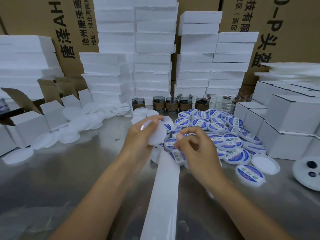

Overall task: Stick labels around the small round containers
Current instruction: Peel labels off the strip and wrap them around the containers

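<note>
My left grip (138,135) is clenched round a small white round container (156,135), thumb on the near side and fingers curled over its top edge. The container is held above the surface (69,179), tipped up on its rim, so its flat face looks towards me and my right grip (197,148) and its long span runs up and down. It sits at the fingertip end of the left grip, just left of the right one and apart from it. My right grip hangs beside it with fingers curled and thumb close to forefinger; it is blurred, so I cannot tell whether it is grasping anything. A long white strip (164,187) runs from under both grips straight towards me, lengthwise from far to near. Behind and right of my grips lies a heap of blue-labelled containers (225,135); plain white discs (78,125) lie to the left
</note>
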`<action>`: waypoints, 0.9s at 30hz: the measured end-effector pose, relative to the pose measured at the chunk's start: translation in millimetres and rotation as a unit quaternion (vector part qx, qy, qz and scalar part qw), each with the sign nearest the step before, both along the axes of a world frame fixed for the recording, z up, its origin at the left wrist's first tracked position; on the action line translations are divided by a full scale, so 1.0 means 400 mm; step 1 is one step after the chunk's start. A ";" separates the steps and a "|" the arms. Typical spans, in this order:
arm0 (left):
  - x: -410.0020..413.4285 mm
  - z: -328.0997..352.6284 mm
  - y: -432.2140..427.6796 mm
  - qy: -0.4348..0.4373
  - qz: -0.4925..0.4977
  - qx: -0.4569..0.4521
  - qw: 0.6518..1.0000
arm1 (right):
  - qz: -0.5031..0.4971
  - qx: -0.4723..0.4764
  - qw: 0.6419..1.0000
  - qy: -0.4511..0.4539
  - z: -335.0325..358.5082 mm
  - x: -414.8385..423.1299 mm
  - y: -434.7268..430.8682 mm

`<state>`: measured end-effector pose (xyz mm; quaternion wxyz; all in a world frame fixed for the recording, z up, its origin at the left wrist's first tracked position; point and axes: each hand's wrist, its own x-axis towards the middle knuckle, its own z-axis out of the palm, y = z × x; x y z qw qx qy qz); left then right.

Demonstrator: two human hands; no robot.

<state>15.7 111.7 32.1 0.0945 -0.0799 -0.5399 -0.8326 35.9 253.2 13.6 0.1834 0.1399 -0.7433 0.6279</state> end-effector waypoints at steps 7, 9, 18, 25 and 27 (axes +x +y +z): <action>-0.029 0.005 -0.043 -0.005 0.034 0.148 0.988 | 0.059 0.199 0.975 0.085 -0.014 0.012 -0.016; -0.027 0.003 -0.039 0.005 0.026 0.150 0.988 | 0.082 0.254 0.960 0.085 -0.013 0.011 -0.016; -0.020 0.009 -0.033 -0.023 0.032 0.152 0.988 | -0.007 0.308 0.951 -0.024 -0.010 -0.005 -0.005; -0.018 0.007 -0.032 -0.019 0.030 0.137 0.990 | -0.079 0.421 0.902 -0.057 -0.009 0.011 -0.020; -0.019 0.007 -0.030 -0.024 0.029 0.135 0.990 | -0.076 0.442 0.892 -0.051 -0.008 0.013 -0.018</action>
